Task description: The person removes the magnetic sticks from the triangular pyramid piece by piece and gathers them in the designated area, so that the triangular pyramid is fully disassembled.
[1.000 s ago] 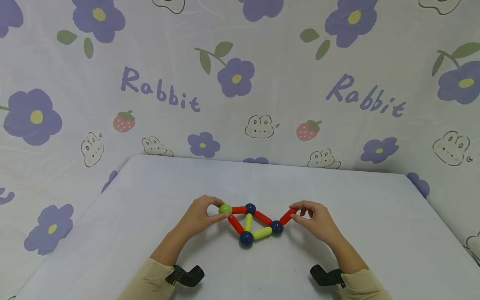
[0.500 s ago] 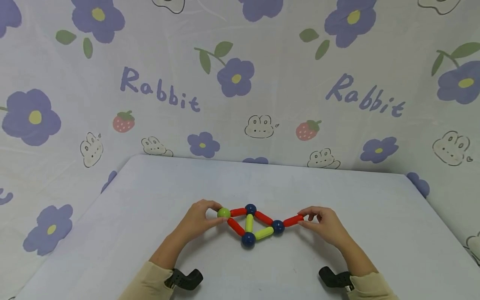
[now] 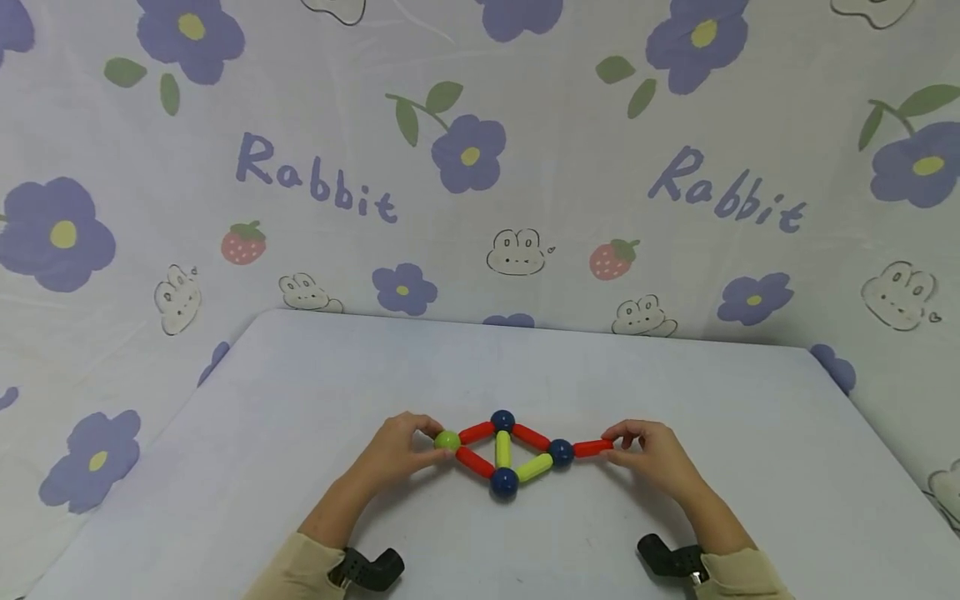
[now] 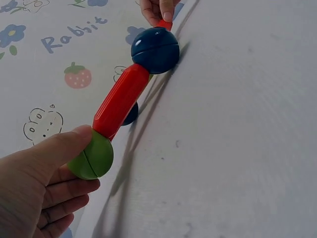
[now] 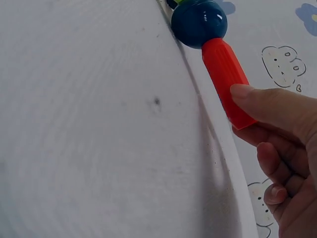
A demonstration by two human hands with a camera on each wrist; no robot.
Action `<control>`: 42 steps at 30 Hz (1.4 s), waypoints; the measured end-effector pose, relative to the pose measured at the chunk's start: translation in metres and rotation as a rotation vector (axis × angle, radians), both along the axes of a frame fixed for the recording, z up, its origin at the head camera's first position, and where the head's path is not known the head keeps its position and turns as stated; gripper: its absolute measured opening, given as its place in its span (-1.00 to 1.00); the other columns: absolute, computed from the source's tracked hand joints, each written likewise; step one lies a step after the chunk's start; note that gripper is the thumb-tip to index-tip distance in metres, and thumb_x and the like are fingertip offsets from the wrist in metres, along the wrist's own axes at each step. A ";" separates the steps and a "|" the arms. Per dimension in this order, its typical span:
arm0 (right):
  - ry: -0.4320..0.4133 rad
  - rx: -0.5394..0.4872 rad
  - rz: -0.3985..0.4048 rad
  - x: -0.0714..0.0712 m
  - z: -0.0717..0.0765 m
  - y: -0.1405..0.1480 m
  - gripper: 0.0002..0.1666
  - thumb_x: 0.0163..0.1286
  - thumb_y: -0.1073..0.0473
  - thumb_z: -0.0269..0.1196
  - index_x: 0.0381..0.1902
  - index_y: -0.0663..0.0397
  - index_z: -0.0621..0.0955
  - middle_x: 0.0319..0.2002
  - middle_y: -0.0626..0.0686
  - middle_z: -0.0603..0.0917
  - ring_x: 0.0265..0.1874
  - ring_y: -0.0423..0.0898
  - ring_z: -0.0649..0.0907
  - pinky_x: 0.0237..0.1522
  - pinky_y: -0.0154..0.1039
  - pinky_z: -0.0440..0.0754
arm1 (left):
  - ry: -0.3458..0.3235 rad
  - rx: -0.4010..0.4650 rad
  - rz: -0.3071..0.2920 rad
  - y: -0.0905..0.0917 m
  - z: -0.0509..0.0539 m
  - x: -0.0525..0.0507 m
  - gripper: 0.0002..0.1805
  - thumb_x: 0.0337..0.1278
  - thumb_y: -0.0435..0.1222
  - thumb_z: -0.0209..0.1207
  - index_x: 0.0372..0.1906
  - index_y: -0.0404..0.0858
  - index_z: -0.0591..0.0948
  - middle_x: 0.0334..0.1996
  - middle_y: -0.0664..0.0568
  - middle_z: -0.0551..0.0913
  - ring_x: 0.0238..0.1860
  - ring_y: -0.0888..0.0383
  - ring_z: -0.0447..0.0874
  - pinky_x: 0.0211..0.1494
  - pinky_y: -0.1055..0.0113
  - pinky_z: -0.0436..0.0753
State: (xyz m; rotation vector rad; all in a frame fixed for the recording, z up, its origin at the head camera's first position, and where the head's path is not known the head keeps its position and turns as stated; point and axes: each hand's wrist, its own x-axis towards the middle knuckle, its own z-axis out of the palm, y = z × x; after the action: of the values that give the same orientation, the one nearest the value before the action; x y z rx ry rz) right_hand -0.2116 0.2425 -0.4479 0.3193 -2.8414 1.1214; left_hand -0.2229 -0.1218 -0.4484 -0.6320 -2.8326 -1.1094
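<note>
Left hand [image 3: 397, 447]: thumb and fingers pinching the green ball [image 3: 447, 442], left corner of the frame.
Right hand [image 3: 654, 458]: thumb and fingers pinching the outer end of the loose-ended red stick [image 3: 592, 448].
Loose-ended red stick: inner end on the right blue ball [image 3: 560, 452]; no ball on the gripped end.
Frame: between the hands, over the white table [image 3: 315, 375]; four balls linked in a four-sided outline.
Other blue balls: two; far blue ball [image 3: 502, 422], near blue ball [image 3: 504, 482].
Outline sticks, red: three; green to far, green to near, far to right.
Sticks, yellow: two; crossbar [image 3: 503, 450] from far to near, outline side [image 3: 535, 467] from near to right.
Clearance: shadows on the table; whether any ball rests there, cannot tell.
Step in hand, as judged: steadying the frame at the green ball while setting the angle of the end stick.
Handling, advised: move both hands together; turn the stick gently about its ball, no outward pull.
Weak point, probable: joint at the right blue ball; a sharp tug or twist could part it.
Left grip, advised: light, so the two red sticks on the green ball stay seated.
</note>
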 end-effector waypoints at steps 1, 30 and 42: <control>-0.003 0.002 -0.002 0.000 0.000 0.000 -0.78 0.07 0.23 0.39 -0.28 0.13 0.68 -0.42 -0.04 0.65 -0.39 -0.18 0.43 -0.35 -0.35 0.32 | 0.003 0.001 -0.006 0.000 -0.001 0.000 -0.69 -0.09 -0.15 0.37 -0.24 -0.23 0.67 -0.29 0.05 0.70 -0.08 0.08 0.58 0.10 0.04 0.50; -0.036 0.030 -0.031 0.000 -0.010 0.004 -0.72 0.06 0.14 0.41 -0.25 0.13 0.70 -0.47 -0.05 0.58 -0.45 -0.19 0.39 -0.49 -0.40 0.31 | -0.013 0.037 -0.023 0.002 -0.014 0.002 -0.64 -0.06 -0.14 0.35 -0.15 -0.25 0.67 -0.24 0.04 0.71 -0.07 0.09 0.60 0.12 0.04 0.49; -0.035 0.031 0.006 -0.004 0.007 0.001 -0.60 0.06 0.08 0.41 -0.14 0.12 0.67 -0.30 0.04 0.66 -0.35 -0.11 0.43 -0.47 -0.37 0.32 | 0.021 0.037 -0.023 0.003 -0.013 0.003 -0.66 -0.06 -0.16 0.35 -0.15 -0.24 0.67 -0.26 0.07 0.71 -0.10 0.13 0.59 0.07 0.08 0.52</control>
State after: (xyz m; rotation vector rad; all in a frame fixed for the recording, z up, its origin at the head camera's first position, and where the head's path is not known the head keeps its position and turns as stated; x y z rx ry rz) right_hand -0.2153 0.2432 -0.4413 0.3139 -2.8924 1.0964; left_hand -0.2199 -0.1187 -0.4616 -0.6711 -2.7878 -1.1485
